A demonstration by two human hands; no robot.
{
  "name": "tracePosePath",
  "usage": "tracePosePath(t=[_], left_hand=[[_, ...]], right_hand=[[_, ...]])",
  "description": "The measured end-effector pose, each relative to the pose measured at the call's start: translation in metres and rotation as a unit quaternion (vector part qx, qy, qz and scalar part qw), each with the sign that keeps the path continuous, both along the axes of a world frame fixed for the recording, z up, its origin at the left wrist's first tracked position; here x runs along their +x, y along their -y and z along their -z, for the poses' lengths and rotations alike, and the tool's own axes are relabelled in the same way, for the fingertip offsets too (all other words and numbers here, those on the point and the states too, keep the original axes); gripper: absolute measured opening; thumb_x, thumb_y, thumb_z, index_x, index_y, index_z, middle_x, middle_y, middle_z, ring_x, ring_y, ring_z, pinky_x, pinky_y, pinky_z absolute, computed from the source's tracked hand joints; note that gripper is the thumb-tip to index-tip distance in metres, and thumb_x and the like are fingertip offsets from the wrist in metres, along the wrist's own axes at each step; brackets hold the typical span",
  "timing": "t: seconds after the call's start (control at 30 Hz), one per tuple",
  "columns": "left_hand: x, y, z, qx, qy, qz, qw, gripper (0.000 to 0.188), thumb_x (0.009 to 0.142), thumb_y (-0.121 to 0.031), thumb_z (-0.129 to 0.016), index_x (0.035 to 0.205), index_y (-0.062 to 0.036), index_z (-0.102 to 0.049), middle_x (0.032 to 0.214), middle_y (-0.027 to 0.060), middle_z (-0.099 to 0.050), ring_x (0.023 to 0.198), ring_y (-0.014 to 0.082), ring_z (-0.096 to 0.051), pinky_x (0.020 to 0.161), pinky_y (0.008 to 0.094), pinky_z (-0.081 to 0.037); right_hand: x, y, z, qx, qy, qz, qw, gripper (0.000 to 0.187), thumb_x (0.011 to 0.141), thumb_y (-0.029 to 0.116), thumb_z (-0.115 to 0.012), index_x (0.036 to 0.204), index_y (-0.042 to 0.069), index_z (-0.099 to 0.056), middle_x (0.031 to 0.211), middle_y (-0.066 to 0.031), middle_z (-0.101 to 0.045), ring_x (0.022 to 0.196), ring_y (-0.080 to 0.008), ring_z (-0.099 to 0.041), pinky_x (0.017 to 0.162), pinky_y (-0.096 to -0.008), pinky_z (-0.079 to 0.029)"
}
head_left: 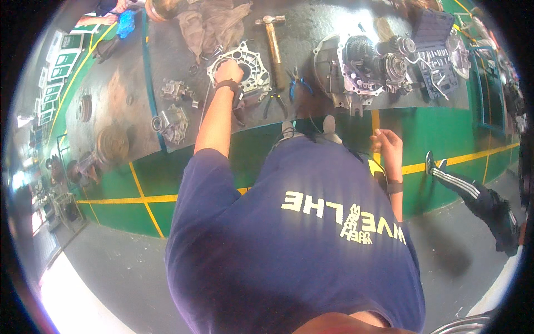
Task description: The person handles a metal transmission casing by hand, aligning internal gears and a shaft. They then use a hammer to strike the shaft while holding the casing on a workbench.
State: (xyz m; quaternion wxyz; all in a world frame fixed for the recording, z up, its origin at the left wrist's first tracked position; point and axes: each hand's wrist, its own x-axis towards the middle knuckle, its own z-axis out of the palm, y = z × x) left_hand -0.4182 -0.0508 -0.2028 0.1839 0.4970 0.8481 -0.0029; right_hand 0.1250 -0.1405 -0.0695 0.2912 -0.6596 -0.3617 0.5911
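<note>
My left hand [229, 72] is closed like a fist over the opening of a pale metal gearbox housing [256, 62] on the bench; its fingertips and whatever they may hold are hidden. Off the bench's near edge, to the right of my body, my right hand [389, 146] hangs with loosely bent fingers and nothing visible in them. A hammer [273, 47] with a wooden handle lies just right of the housing. Beside the hammer's handle end are blue-handled pliers [301, 83] and dark pliers with yellow marks [275, 100].
An opened gearbox [356, 72] with exposed gears [392, 67] stands on the right, before a dark socket set case [439, 67]. Small metal castings [173, 123] lie left of my arm. A brown rag [214, 25] lies behind. Other people's hands [105, 20] and legs [467, 186] show.
</note>
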Motion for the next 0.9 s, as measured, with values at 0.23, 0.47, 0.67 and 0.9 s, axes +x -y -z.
tracePosePath(t=[0.23, 0.47, 0.67, 0.9], left_hand=[[-0.037, 0.007, 0.019, 0.019, 0.039, 0.075, 0.996, 0.035, 0.086, -0.037, -0.071, 0.088, -0.0027, -0.074, 0.088, 0.0194, -0.074, 0.092, 0.0351, -0.072, 0.082, 0.0473, -0.053], [-0.012, 0.017, -0.142, 0.128, -0.005, 0.093, 0.987, 0.041, 0.085, -0.042, -0.070, 0.087, -0.0004, -0.072, 0.086, 0.0195, -0.073, 0.082, 0.0357, -0.070, 0.076, 0.0451, -0.051], [0.041, 0.007, -0.340, 0.186, 0.034, 0.109, 0.976, 0.034, 0.091, -0.034, -0.070, 0.079, -0.0024, -0.069, 0.070, 0.0059, -0.068, 0.065, 0.0136, -0.061, 0.064, 0.0318, -0.047], [0.151, -0.017, -0.483, 0.124, 0.090, 0.134, 0.979, 0.028, 0.097, -0.032, -0.068, 0.083, -0.0088, -0.064, 0.072, -0.0046, -0.058, 0.063, 0.0022, -0.050, 0.057, 0.0193, -0.035]], right_hand=[[0.006, 0.016, 0.004, -0.015, -0.001, 0.022, 1.000, 0.026, 0.094, 0.019, -0.073, 0.103, -0.004, -0.065, 0.082, -0.0089, -0.069, 0.057, -0.0081, -0.058, 0.053, -0.0222, -0.048], [0.028, -0.016, 0.010, -0.002, -0.003, -0.038, 0.999, 0.030, 0.095, 0.023, -0.072, 0.105, -0.005, -0.066, 0.084, -0.0091, -0.071, 0.057, -0.0086, -0.061, 0.053, -0.0232, -0.048], [0.034, -0.064, -0.023, 0.048, -0.009, -0.159, 0.986, 0.027, 0.095, 0.022, -0.072, 0.099, -0.004, -0.068, 0.083, -0.0059, -0.071, 0.062, -0.0079, -0.061, 0.058, -0.0241, -0.050], [0.099, -0.112, -0.043, 0.136, -0.069, -0.162, 0.975, 0.022, 0.096, 0.022, -0.070, 0.097, 0.000, -0.069, 0.082, -0.0046, -0.071, 0.065, -0.0071, -0.061, 0.059, -0.0231, -0.049]])
